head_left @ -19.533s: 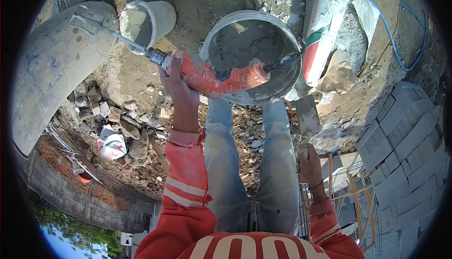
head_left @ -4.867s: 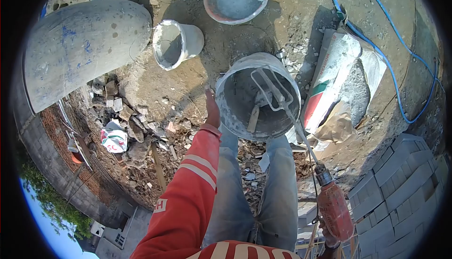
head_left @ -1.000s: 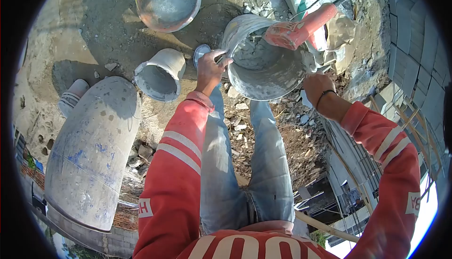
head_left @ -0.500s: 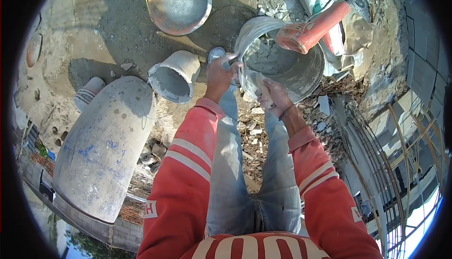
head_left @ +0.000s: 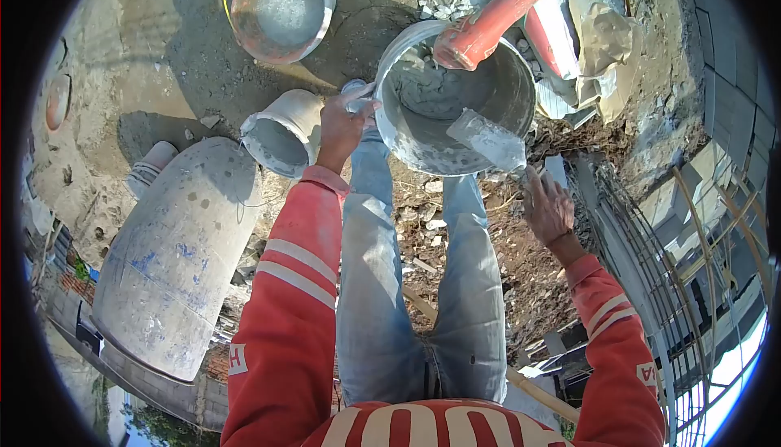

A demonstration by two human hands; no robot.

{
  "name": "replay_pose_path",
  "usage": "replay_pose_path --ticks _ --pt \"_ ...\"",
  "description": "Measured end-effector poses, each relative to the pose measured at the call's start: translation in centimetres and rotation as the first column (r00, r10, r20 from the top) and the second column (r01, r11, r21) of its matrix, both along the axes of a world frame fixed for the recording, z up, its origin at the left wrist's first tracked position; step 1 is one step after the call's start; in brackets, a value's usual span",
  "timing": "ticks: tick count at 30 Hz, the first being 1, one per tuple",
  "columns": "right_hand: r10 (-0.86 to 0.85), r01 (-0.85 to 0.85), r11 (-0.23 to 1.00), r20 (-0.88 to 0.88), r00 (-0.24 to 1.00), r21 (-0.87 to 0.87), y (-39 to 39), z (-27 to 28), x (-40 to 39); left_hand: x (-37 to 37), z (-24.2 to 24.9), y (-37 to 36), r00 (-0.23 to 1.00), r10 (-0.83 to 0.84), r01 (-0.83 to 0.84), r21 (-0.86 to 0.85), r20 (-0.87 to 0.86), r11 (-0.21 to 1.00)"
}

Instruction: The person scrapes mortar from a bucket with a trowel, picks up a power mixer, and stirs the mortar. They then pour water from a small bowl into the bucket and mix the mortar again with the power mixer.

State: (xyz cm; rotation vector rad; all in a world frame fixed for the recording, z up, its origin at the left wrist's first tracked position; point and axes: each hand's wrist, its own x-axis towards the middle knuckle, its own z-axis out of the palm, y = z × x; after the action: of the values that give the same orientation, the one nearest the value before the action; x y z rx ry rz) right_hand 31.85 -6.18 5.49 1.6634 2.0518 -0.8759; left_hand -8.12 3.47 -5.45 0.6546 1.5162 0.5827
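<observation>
My left hand [head_left: 343,128] is at the left rim of a large round bucket [head_left: 455,161], fingers curled against its edge. Wet grey mortar [head_left: 435,89] lies inside. A flat, mortar-coated scraper [head_left: 488,139] slants over the bucket's near right rim. Just beyond its lower right end is my right hand [head_left: 551,209], its fingers apart and seemingly off the scraper. Over the far rim leans a red cylindrical tool [head_left: 496,20], its lower end above the mortar.
At the left are a smaller bucket [head_left: 281,142], a round basin [head_left: 281,16], another small bucket [head_left: 153,161] and a large grey barrel [head_left: 179,260]. Rubble lies between my legs. Torn paper sacks [head_left: 606,48] and metal bars [head_left: 651,260] are at the right.
My right hand has left the near rim and moved right and toward me, its fingers now apart. The scraper shows clearly over the rim. The bucket and my left hand appear further left.
</observation>
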Motion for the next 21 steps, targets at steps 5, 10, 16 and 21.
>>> replay_pose_path --ticks 5,10,16,21 --pt "0.128 -0.134 0.99 0.098 0.987 0.054 -2.5 -4.7 6.1 0.3 0.1 -0.3 0.997 -0.024 0.026 0.021 -0.077 0.999" --pt "0.093 -0.094 0.996 0.092 0.991 0.003 -4.2 -2.5 8.4 0.4 0.5 0.1 0.987 -0.062 0.059 -0.029 -0.149 0.998" --pt "0.207 -0.225 0.974 0.282 0.937 0.031 -6.9 4.7 15.8 0.8 1.4 0.5 0.977 -0.08 0.08 -0.008 -0.2 0.997" --pt "-0.209 0.148 0.961 -0.262 0.942 -0.236 -3.0 7.6 12.7 0.5 0.5 -0.4 0.978 -0.053 0.065 0.052 -0.203 0.997"
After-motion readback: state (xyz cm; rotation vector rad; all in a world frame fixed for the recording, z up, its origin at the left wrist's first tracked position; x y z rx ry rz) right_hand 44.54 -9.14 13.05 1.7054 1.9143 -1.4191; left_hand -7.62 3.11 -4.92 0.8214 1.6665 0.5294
